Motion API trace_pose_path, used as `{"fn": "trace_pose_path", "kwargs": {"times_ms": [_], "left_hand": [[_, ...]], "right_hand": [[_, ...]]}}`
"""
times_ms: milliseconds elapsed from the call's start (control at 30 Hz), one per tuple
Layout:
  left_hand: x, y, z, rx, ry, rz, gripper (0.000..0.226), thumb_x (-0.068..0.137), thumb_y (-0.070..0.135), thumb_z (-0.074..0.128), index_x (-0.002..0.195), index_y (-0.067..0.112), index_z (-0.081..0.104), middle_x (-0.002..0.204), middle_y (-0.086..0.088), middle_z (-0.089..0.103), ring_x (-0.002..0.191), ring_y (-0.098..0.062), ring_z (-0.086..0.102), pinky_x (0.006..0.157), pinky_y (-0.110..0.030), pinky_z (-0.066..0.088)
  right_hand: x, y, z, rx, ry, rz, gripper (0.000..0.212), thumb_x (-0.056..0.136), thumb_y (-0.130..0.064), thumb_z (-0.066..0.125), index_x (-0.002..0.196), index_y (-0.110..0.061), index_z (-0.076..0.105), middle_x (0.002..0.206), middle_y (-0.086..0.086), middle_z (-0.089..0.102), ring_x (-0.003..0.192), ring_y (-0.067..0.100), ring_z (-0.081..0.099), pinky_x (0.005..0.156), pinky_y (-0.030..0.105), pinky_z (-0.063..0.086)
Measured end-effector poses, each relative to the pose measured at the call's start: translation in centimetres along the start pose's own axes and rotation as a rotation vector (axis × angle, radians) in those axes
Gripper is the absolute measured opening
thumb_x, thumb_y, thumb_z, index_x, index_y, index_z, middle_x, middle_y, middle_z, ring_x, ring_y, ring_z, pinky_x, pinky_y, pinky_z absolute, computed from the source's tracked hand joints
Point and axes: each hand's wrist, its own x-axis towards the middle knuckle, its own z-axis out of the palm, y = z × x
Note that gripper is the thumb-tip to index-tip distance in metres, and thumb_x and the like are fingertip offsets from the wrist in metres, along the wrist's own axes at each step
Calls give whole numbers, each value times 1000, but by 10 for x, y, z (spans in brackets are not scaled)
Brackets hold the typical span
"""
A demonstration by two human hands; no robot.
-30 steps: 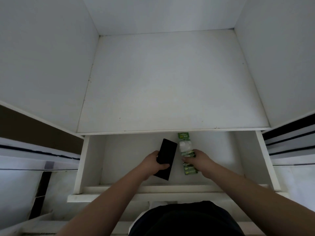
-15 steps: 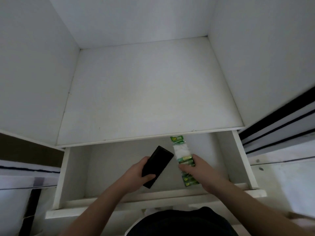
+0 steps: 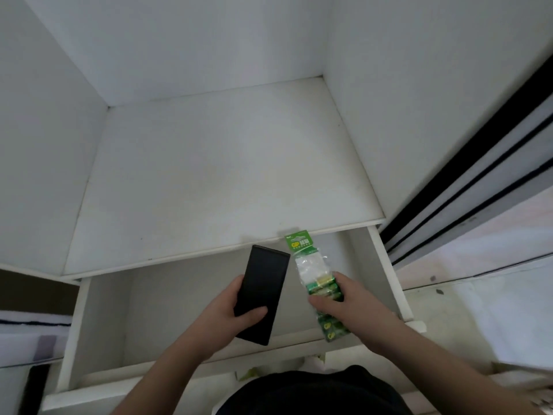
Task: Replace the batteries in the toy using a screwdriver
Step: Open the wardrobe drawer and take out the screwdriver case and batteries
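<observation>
The right hand (image 3: 348, 307) grips the battery pack (image 3: 317, 283) near its middle, fingers and thumb curled round it above the open drawer (image 3: 386, 271). The pack's long axis runs away from the body, green header farthest. The left hand (image 3: 227, 316) holds a black flat case (image 3: 263, 292), thumb across its face; perhaps it contains the screwdriver, I cannot tell. Both lie side by side, not touching.

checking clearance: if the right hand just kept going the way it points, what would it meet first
Probably the black case held by the left hand: the right hand, gripping the battery pack, points up and left. Depth is unclear.
</observation>
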Motion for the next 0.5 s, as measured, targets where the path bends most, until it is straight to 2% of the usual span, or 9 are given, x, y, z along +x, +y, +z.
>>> {"fn": "trace_pose_path", "kwargs": {"times_ms": [100, 233, 333, 433, 500], "left_hand": [[-2, 13, 6, -62, -38, 22, 46, 88, 11, 69, 126, 29, 52, 114, 4, 71, 103, -14, 68, 83, -28, 55], [-2, 28, 7, -151, -79, 70, 44, 88, 10, 67, 127, 22, 50, 113, -6, 72, 100, -29, 70, 81, -34, 57], [0, 33, 5, -187, -107, 107, 46, 85, 10, 63, 129, 16, 49, 110, -9, 73, 95, -32, 71, 76, -34, 58], [0, 40, -2, -188, -156, 134, 45, 85, 8, 62, 128, 16, 49, 109, -10, 73, 95, -33, 71, 77, -35, 58], [0, 45, -6, -157, -206, 145, 47, 83, 11, 64, 128, 16, 49, 110, -9, 73, 98, -32, 70, 83, -39, 57]], "right_hand": [[-12, -3, 0, 55, 35, -17, 28, 77, -35, 76, 101, -28, 64, 93, 1, 72, 89, 23, 70, 87, 52, 55], [-27, -8, 5, 160, 96, -32, 28, 82, -32, 75, 107, -26, 64, 99, 5, 72, 93, 26, 70, 88, 49, 55], [-39, -12, 15, 255, 164, -71, 31, 83, -34, 74, 110, -23, 64, 105, 10, 72, 97, 30, 69, 90, 49, 54], [-54, -15, 33, 292, 321, -102, 41, 77, -53, 69, 104, -23, 66, 89, -2, 73, 86, 21, 69, 83, 40, 55], [-62, -14, 47, 386, 417, -80, 43, 84, -53, 61, 103, -15, 66, 78, -2, 67, 77, 18, 62, 75, 35, 49]]}}
